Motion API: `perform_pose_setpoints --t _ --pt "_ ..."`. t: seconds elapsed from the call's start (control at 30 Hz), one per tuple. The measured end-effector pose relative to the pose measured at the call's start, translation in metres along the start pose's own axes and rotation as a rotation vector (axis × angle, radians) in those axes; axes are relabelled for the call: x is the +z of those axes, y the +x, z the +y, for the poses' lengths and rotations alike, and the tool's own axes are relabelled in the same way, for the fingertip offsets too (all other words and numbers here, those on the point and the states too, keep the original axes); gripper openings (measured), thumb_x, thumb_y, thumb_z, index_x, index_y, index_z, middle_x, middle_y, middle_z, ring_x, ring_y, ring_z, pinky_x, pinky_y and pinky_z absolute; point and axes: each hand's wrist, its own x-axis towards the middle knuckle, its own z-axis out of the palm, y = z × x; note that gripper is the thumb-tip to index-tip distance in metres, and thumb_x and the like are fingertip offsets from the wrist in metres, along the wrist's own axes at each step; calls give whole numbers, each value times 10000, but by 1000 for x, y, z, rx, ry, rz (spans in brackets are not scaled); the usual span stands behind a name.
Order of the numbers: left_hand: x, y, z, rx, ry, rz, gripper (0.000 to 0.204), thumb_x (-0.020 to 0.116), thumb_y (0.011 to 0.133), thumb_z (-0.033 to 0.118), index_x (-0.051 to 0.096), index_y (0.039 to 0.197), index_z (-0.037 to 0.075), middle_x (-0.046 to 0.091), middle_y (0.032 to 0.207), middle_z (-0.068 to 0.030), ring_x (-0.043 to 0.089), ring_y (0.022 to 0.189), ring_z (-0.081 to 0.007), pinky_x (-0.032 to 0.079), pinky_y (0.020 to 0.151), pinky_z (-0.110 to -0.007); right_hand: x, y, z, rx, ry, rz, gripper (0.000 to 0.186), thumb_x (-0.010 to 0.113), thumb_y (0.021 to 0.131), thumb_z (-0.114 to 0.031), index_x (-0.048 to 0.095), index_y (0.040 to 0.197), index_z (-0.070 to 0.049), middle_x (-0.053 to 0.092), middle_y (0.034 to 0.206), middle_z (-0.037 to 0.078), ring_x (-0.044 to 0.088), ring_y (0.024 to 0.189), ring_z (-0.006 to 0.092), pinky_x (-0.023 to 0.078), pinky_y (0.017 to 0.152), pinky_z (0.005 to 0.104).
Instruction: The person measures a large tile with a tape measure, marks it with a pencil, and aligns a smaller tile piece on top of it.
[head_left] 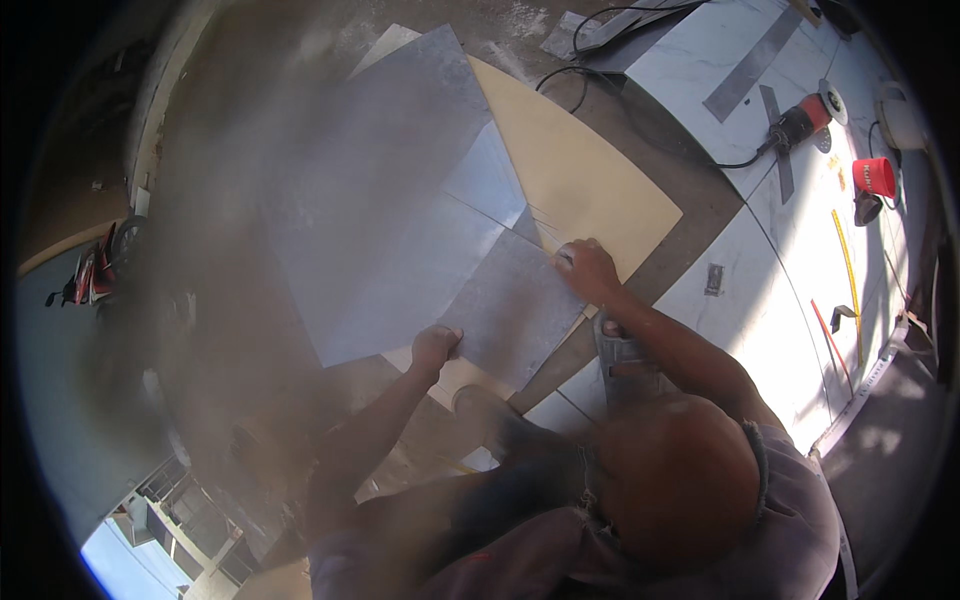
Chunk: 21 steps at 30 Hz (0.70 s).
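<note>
A large grey tile (370,200) lies flat on the ground, on top of a beige tile (590,150). At its near right corner is a smaller, darker grey tile piece (515,310) with straight edges. My left hand (435,348) is closed on the left edge of this piece, thumb on top. At the right edge my right hand (590,272) has its fingers curled against the piece. A small dark spot shows at those fingertips, too small to make out. The undersides of the tile and the fingers beneath are hidden.
White marbled tiles (690,270) cover the floor to the right. On them are a red and black angle grinder (803,118) with a cable, a red cup-shaped container (874,177), a yellow measuring strip (846,265) and grey tile strips (755,70). Haze blurs the left side.
</note>
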Motion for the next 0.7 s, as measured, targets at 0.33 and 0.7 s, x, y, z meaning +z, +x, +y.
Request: perform_pose_setpoints --t 0.33,0.7 --pt "-8 25 -35 373 403 79 271 770 787 229 583 764 35 601 729 -43 577 596 -124 503 548 -272 9 -6 3 -53 -4 90 286 644 849 -317 650 844 -31 632 868 163 589 866 353 476 763 454" --pt "-14 15 24 225 614 -25 373 797 742 338 605 678 24 615 640 -51 574 552 -128 462 517 -287 5 -3 12 -61 -4 103 259 632 854 -288 649 862 -30 635 878 178 587 870 362 471 779 456"
